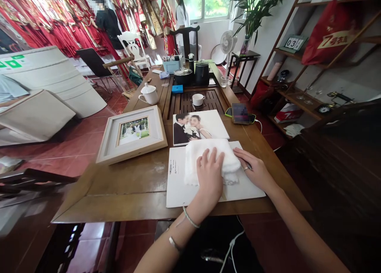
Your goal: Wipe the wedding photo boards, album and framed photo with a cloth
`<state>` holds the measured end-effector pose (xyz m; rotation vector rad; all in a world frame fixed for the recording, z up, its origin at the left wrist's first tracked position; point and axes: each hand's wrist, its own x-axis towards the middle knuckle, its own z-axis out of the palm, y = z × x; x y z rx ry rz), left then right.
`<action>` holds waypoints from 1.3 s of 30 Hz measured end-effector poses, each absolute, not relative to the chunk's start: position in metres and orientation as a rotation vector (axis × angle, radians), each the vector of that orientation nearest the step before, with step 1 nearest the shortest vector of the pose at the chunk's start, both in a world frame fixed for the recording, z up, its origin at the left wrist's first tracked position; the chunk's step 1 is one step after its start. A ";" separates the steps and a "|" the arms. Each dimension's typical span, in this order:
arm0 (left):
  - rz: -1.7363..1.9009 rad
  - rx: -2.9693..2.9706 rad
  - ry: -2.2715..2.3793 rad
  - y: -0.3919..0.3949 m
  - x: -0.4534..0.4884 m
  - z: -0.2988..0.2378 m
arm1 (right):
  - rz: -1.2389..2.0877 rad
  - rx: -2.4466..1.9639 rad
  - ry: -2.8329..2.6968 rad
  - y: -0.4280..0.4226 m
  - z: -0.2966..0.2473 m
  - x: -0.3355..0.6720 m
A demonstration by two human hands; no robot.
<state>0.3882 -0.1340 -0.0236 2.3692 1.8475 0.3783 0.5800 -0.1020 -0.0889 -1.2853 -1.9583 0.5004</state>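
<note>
My left hand (210, 173) lies flat, fingers stretched, on a white folded cloth (205, 154). The cloth rests on a white flat board or album (178, 185) at the near edge of a wooden table (133, 177). My right hand (256, 170), with a ring on one finger, lies beside the cloth's right edge, fingers stretched and touching cloth and board. Just beyond the cloth lies a white album with a wedding photo (199, 126). A framed wedding photo (132, 133) lies to the left.
Farther back stand a white teapot (149, 93), a cup (198, 99), a black kettle (202, 72) and a tea tray. A phone (241, 113) lies at the right edge. Shelves fill the right wall. Two people stand among red garments at the back.
</note>
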 end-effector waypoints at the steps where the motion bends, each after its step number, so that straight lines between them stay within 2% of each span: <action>1: 0.349 2.374 1.841 -0.136 0.387 -0.021 | 0.501 -1.284 -1.956 -0.102 -0.089 0.580; 9: 0.183 2.448 1.699 -0.192 0.357 -0.011 | 0.500 -1.288 -1.929 -0.104 -0.087 0.577; 15: 0.310 2.456 1.664 -0.226 0.327 -0.026 | 0.517 -1.279 -1.909 -0.105 -0.086 0.576; 29: 0.352 2.299 1.782 -0.139 0.336 -0.021 | 0.516 -1.303 -1.925 -0.104 -0.087 0.579; 39: 0.303 2.276 1.769 -0.195 0.303 -0.018 | 0.511 -1.295 -1.912 -0.105 -0.084 0.578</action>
